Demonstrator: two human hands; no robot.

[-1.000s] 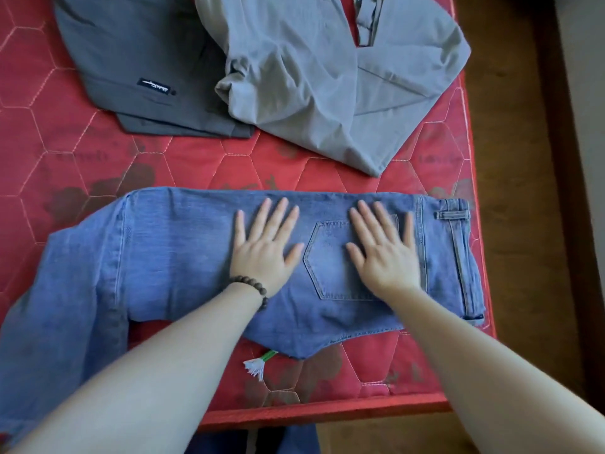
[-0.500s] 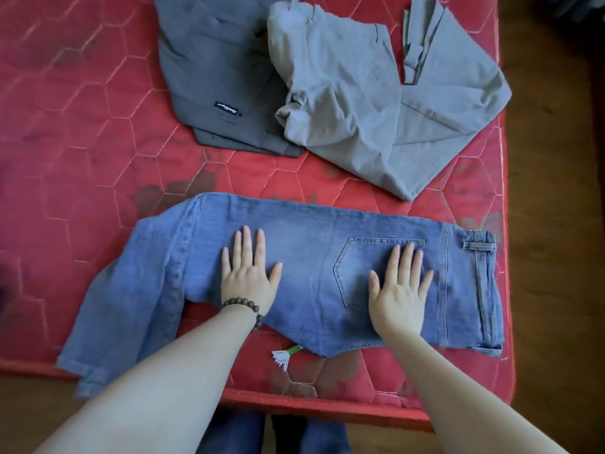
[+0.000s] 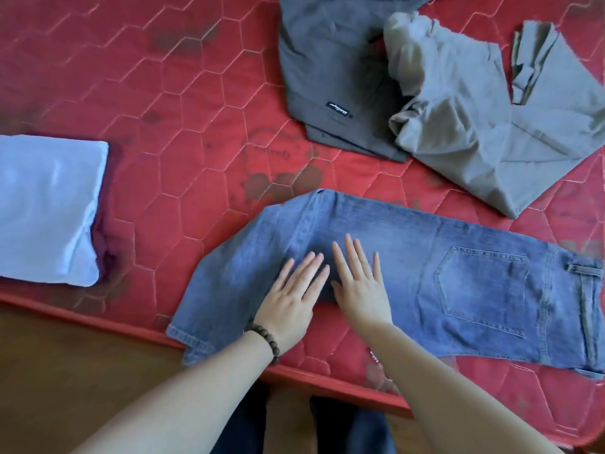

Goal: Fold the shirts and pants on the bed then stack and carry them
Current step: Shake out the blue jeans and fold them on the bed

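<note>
The faded blue denim jeans (image 3: 409,276), laid lengthwise across the lower centre and right, are pressed by the flat left hand (image 3: 291,299) and right hand (image 3: 358,286), nearer the leg end at lower left.

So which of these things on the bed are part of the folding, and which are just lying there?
Part of the job:
- blue jeans, both hands flat on them: left hand, right hand
- dark grey garment
- light grey garment
- folded white cloth, lying at the left

Just there:
- red mattress
- bead bracelet on the left wrist
</note>
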